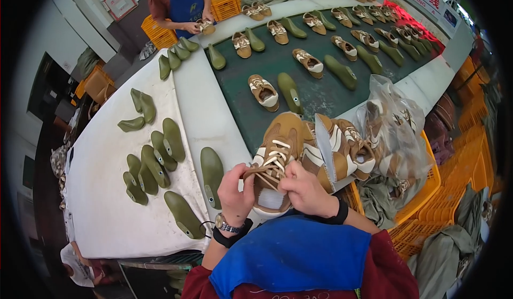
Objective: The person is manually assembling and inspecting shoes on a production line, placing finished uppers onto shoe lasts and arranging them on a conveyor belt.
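A tan sneaker (288,129) with white stripes and cream laces (277,152) is right in front of me, toe pointing away and its opening toward me. My left hand (236,189) is closed on the left side of that opening, beside the laces. From the other side my right hand (305,189) pinches the sneaker near the lower laces. Whether the fingertips hold lace or collar is hard to make out. A pale lining shows inside the opening. More tan sneakers (357,146) lie against its right side, with a grey-white sheet (325,146) standing between them.
Green shoe lasts (172,141) lie on the white-covered table (99,192); another last (212,173) is beside my left hand. Sneakers and lasts line the dark green conveyor belt (235,87). Right: a plastic bag of sneakers (393,133) and orange crates (427,192). A co-worker (184,5) holds a shoe.
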The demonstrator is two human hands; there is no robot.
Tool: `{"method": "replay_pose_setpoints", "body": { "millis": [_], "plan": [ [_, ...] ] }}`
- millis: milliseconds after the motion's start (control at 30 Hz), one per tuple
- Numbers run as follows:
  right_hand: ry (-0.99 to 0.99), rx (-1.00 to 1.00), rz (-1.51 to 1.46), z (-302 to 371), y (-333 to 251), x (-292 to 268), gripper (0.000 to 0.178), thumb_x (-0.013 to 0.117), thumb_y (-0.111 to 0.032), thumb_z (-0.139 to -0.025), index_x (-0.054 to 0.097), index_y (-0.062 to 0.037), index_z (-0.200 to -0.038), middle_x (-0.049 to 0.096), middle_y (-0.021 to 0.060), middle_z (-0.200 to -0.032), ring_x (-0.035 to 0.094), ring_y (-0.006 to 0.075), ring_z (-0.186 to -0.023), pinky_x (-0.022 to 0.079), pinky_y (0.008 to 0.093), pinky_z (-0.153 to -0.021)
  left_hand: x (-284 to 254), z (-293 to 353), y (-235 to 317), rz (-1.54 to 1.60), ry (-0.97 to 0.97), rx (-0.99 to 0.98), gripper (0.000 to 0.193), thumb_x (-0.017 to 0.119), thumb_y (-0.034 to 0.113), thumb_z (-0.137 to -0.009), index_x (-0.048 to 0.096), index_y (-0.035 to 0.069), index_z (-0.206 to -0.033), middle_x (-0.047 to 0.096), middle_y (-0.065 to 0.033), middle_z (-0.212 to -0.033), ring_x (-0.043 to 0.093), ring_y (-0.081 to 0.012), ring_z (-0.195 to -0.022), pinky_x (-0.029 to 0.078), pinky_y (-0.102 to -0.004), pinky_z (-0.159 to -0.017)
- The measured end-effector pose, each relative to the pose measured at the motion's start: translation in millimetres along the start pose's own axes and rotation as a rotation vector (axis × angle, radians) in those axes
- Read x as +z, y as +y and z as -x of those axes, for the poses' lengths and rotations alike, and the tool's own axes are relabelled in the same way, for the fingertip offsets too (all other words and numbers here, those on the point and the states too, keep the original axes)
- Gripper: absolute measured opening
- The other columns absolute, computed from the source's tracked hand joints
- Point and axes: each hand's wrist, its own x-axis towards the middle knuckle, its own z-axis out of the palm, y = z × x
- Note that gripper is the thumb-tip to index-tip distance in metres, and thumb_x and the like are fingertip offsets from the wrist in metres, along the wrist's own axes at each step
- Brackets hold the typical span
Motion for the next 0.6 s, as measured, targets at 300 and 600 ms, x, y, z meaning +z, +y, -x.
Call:
{"method": "replay_pose_setpoints", "body": {
  "millis": [300, 600],
  "plan": [
    [0.32, 0.025, -0.041, -1, -6, -3, 0.034, 0.05, 0.006, -0.065, 0.054, -0.007, -0.096, 0.048, 0.0108, -0.085, 0.054, 0.0265, -0.07, 0.047, 0.0334, -0.062, 4, -12, 25, -0.125, -0.485, 0.158, 0.03, 0.054, -0.006, -0.068, 0.062, 0.009, -0.093, 0.05, -0.0119, -0.079, 0.051, -0.0289, -0.073, 0.043, -0.0352, -0.062],
    [0.544, 0.281, -0.581, 2, 18, -14, 0.041, 0.051, 0.015, -0.069, 0.042, -0.0055, -0.104, 0.041, 0.0014, -0.086, 0.042, 0.0015, -0.062, 0.036, 0.014, -0.051, -7, -11, 16, 0.055, -0.609, 0.293, 0.025, 0.058, -0.006, -0.063, 0.061, 0.007, -0.084, 0.052, -0.0126, -0.085, 0.052, -0.0303, -0.075, 0.044, -0.0361, -0.063]
  ]
}}
